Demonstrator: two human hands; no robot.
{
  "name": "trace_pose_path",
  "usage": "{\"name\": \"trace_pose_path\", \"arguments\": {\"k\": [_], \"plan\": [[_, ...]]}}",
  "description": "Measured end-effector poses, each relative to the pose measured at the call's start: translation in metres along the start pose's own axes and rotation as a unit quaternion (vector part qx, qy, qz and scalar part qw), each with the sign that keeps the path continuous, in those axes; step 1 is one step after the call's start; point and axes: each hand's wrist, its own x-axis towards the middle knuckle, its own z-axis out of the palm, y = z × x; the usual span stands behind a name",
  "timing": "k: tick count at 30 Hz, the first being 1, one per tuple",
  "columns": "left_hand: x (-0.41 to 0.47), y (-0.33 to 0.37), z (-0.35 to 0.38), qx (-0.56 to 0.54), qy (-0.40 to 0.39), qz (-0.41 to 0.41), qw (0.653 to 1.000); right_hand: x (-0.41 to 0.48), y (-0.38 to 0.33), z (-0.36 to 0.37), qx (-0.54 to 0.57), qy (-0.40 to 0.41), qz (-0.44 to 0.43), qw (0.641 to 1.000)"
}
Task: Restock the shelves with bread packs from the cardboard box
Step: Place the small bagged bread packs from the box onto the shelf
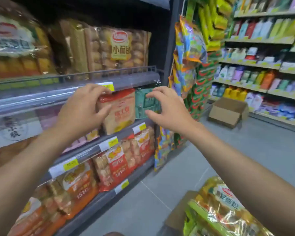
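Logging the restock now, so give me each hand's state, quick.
Left hand: closed on the red bread pack.
Right hand: open, fingers at the green pack, not gripping.

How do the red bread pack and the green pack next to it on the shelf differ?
The red pack has a red top over clear film showing loaf slices; the green pack is opaque teal. The red pack looks wider and sits nearer the front edge, the green pack further back. The left hand grips the red pack; the right hand hovers open by the green pack. Both stand upright on one shelf.
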Motion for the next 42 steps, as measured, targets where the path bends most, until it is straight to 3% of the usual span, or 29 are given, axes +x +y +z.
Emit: {"name": "trace_pose_path", "arguments": {"k": [5, 10, 17, 24, 33, 38, 42], "plan": [[0.000, 0.084, 0.106, -0.108, -0.087, 0.050, 0.989, -0.125, 0.096, -0.034, -0.040, -0.020, 0.161, 0.986], [-0.029, 0.165, 0.208, -0.182, -0.228, 0.098, 0.951, -0.265, 0.154, -0.059, -0.074, -0.047, 0.334, 0.939], [-0.074, 0.235, 0.300, -0.196, -0.408, 0.053, 0.890, -0.419, 0.171, -0.088, -0.086, -0.040, 0.541, 0.836], [-0.101, 0.238, 0.350, -0.135, -0.519, -0.017, 0.844, -0.495, 0.168, -0.078, -0.032, -0.030, 0.707, 0.706], [-0.105, 0.235, 0.361, -0.252, -0.540, -0.141, 0.790, -0.507, 0.180, -0.065, 0.174, 0.079, 0.754, 0.629], [-0.101, 0.237, 0.353, -0.376, -0.549, -0.206, 0.717, -0.500, 0.177, -0.066, 0.220, 0.115, 0.727, 0.641], [-0.101, 0.244, 0.346, -0.434, -0.518, -0.203, 0.709, -0.491, 0.176, -0.063, 0.233, 0.159, 0.712, 0.643]]}}
